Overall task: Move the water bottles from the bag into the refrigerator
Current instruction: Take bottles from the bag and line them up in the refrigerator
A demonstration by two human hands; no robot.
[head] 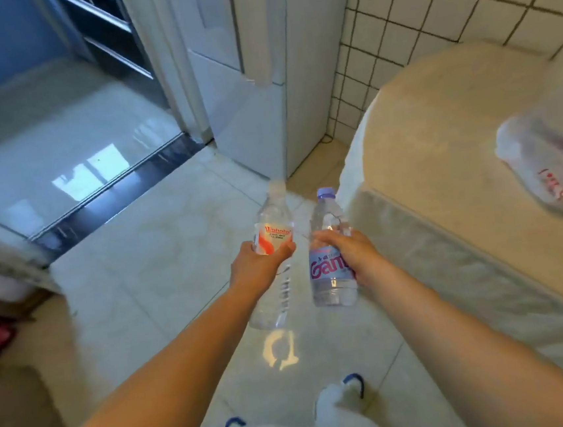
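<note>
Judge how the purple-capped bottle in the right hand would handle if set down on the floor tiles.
The purple-capped bottle looks full of water, so probably heavy for its size. Its thin clear plastic likely dents a little under the right hand. Round-bodied, it would probably roll on the glossy floor tiles if laid sideways.

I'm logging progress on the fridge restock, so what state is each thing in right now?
Left hand: grip closed around the red-label bottle.
Right hand: grip closed around the purple-label bottle.
Red-label bottle: capped, held above the floor, tilted.
Purple-label bottle: capped, held above the floor, near upright.
Refrigerator: doors closed.
Plastic bag: lying slumped on the covered table; contents cannot be told.
</note>
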